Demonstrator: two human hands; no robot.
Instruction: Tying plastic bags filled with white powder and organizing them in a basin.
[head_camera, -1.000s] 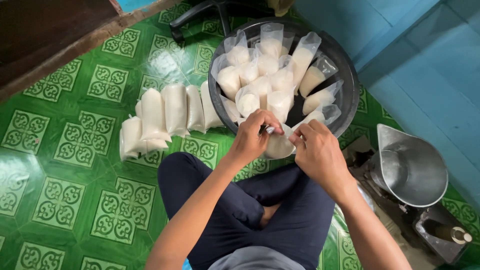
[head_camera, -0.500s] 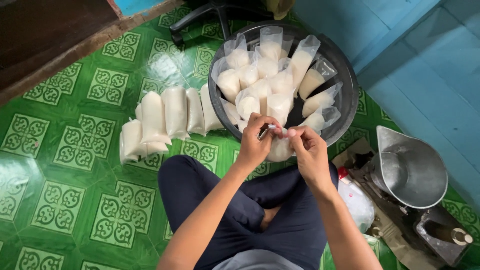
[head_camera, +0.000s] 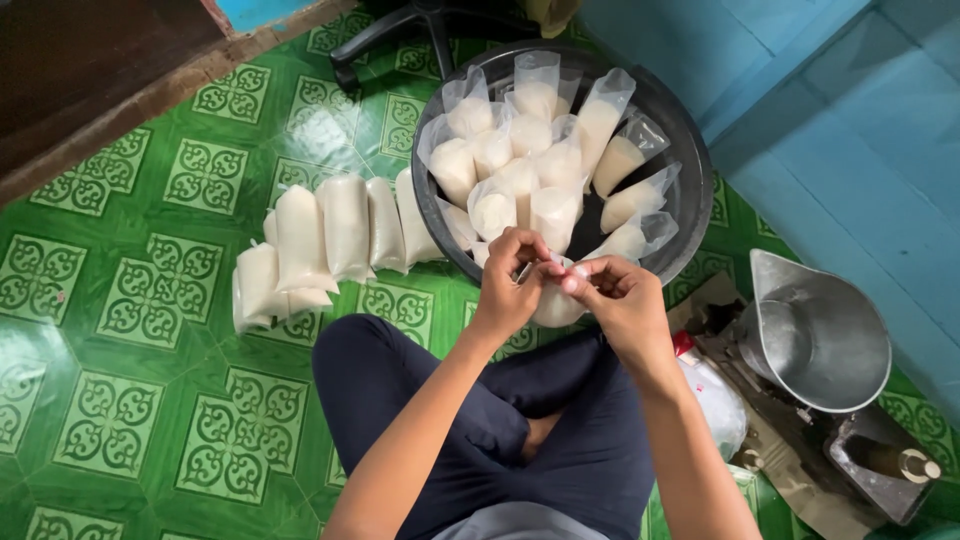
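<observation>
Left hand (head_camera: 512, 285): fingers pinched narrow on the neck of a small clear plastic bag of pale milky liquid (head_camera: 553, 303).
Right hand (head_camera: 622, 298): fingertips pinching the same neck.
Bag position: above the lap, just beside the round black tub (head_camera: 690, 190) of open filled bags.
Floor: sealed white bags (head_camera: 325, 240) lying in a row on green patterned tiles (head_camera: 130, 300).

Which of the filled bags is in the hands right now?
The filled bag at the tub's near rim, pinched at its neck by the left hand and right hand; the others stand in the black tub or lie on the floor.
</observation>
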